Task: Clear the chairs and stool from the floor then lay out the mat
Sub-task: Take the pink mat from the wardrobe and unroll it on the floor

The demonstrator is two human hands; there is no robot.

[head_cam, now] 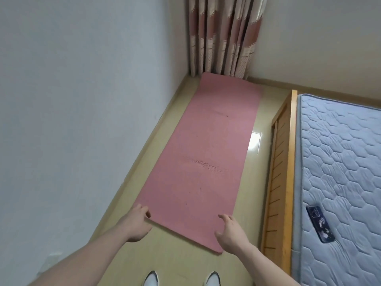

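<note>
a narrow strip of floor (165, 256) runs between a wall and a bed frame (278, 172). the pink mat (202, 157) lies flat along it, far end at the curtain (224, 36). left hand (137, 222) touches the near-left corner, fingers loosely curled; right hand (232, 232) hovers relaxed over the near edge.

We are showing bare forearms (99, 250), no sleeves reaching them, and we are wearing white shoes (151, 279) with dark trim.
</note>
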